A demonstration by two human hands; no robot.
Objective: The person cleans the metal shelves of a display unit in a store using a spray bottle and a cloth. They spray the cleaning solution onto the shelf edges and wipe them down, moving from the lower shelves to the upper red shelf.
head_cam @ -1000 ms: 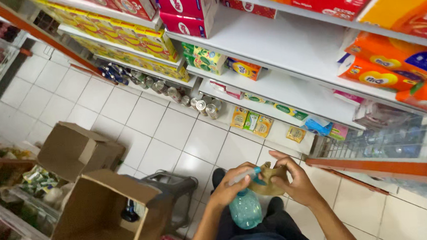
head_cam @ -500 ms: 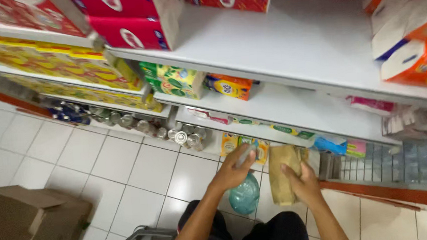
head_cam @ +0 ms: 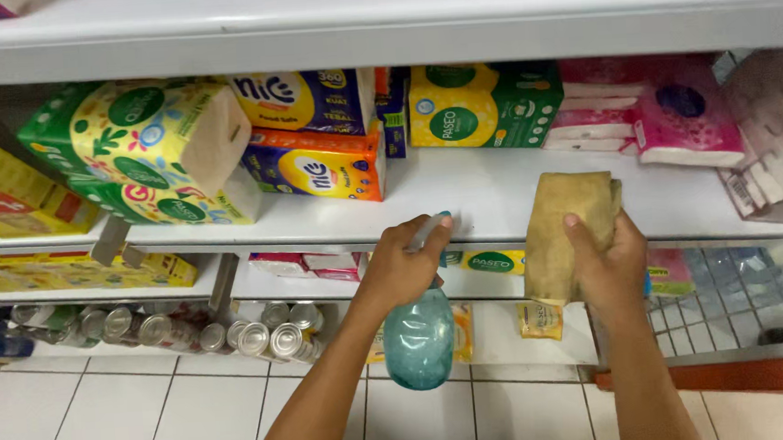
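**Spray bottle in your left hand, folded cloth in your right, both raised at the bare stretch of shelf**

Your left fingers (head_cam: 424,236) were curled tight around the neck of the spray bottle (head_cam: 419,336), the forefinger laid along the pale trigger head; the left hand (head_cam: 401,266) carried it upright, its round teal body hanging below the fist, in front of the shelf edge (head_cam: 465,239); the body looked like thin clear plastic, so it would probably have given under a squeeze and been slick if wet; the neck was the sound place to hold, and whatever liquid was in it would have swung its weight low; how full it was I could not tell

Your right fingers (head_cam: 581,236) were pressed together against the tan cloth (head_cam: 566,236), thumb in front, the rest hidden behind; the right hand (head_cam: 613,265) pinned the folded cloth flat at the front of the white shelf; it looked soft, light and limp, one end drooping below the palm, so it needed a full-palm grip rather than a pinch at a corner

Beyond the hands, tissue packs (head_cam: 315,161) in yellow, orange and blue stood to the left on that shelf, pink packs (head_cam: 675,121) to the right; tin cans (head_cam: 263,337) lay on the lowest shelf above the white tiled floor (head_cam: 132,417)
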